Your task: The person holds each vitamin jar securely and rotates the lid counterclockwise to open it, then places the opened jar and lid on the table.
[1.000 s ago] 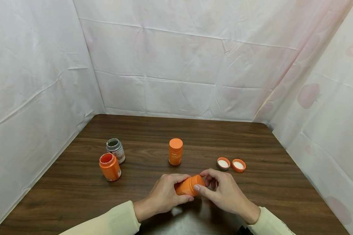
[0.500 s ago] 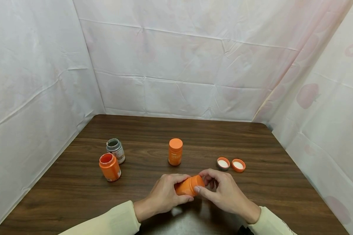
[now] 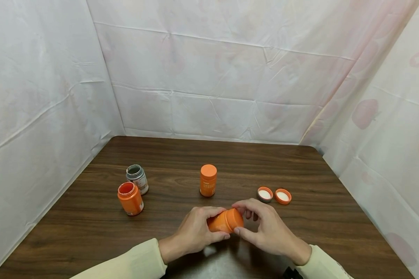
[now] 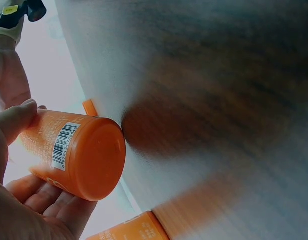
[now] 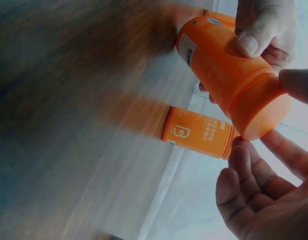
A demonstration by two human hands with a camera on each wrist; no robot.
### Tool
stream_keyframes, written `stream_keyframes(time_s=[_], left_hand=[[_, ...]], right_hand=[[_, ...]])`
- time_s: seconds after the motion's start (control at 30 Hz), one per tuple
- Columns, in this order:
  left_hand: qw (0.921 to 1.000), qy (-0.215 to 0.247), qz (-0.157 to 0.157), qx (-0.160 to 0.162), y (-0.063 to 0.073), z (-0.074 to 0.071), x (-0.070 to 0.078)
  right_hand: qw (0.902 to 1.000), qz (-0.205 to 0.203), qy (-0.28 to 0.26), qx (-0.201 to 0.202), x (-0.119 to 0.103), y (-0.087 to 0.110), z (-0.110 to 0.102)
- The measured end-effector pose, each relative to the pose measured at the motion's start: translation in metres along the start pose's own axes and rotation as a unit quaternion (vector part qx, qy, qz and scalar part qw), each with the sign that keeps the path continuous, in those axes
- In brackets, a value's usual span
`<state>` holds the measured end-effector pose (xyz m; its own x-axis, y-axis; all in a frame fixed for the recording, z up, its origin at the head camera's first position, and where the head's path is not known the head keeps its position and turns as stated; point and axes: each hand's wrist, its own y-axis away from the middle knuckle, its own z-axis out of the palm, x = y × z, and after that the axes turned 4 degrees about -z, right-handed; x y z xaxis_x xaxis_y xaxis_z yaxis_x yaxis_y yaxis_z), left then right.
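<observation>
Tilted on its side just above the table's near part is an orange bottle. Its body sits in my left hand, thumb on one side and fingers curled round the other. The left wrist view shows its round base and a barcode label. My right hand pinches the bottle's orange cap at the rim between thumb and index finger. The other fingers of that hand are bent beside the cap. Farther back a second orange bottle stands upright with its cap on.
At the left, an uncapped orange bottle and an uncapped grey bottle stand close together. Two caps, a grey-and-orange one and an orange one, lie inner side up at right. White sheets surround the brown table.
My right fingers have shifted round the cap, the index finger slightly up and left, the thumb lower. The cap's top faces more toward the head camera. My left hand stays put.
</observation>
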<state>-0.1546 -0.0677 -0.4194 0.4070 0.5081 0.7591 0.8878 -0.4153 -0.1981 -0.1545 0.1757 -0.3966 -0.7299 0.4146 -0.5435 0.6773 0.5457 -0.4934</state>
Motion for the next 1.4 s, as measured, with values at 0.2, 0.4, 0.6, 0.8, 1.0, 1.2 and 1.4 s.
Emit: stream_keyframes(time_s=[0.2,0.4,0.6,0.8,1.0,1.2,1.4], left_hand=[[1.0000,0.004,0.008,-0.001,0.0003,-0.0003,-0.0001],[0.9999,0.011,0.012,-0.003,0.0008,-0.0007,-0.0003],[0.9999,0.006,0.012,0.003,0.0011,0.0000,-0.0007],[0.9999,0.007,0.016,0.001,0.0009,0.0001,-0.0012],[0.9998,0.013,0.016,-0.001,0.0013,-0.0001,-0.0015],[0.9998,0.013,0.012,-0.001,0.0012,0.0000,-0.0010],[0.9998,0.017,0.009,-0.004,0.0009,-0.0004,-0.0009]], right_hand=[[0.9998,-0.018,-0.010,-0.001,-0.0018,-0.0008,-0.0017],[0.9995,-0.020,-0.018,-0.014,-0.0022,-0.0016,-0.0023],[0.9985,-0.044,-0.024,-0.023,-0.0015,-0.0020,-0.0018],[0.9981,-0.052,-0.026,-0.022,-0.0018,-0.0017,-0.0014],[0.9986,-0.047,-0.020,-0.009,-0.0009,-0.0011,-0.0007],[0.9999,-0.009,-0.004,0.007,-0.0014,-0.0008,0.0006],[0.9995,0.004,0.016,0.028,-0.0001,0.0000,0.0034]])
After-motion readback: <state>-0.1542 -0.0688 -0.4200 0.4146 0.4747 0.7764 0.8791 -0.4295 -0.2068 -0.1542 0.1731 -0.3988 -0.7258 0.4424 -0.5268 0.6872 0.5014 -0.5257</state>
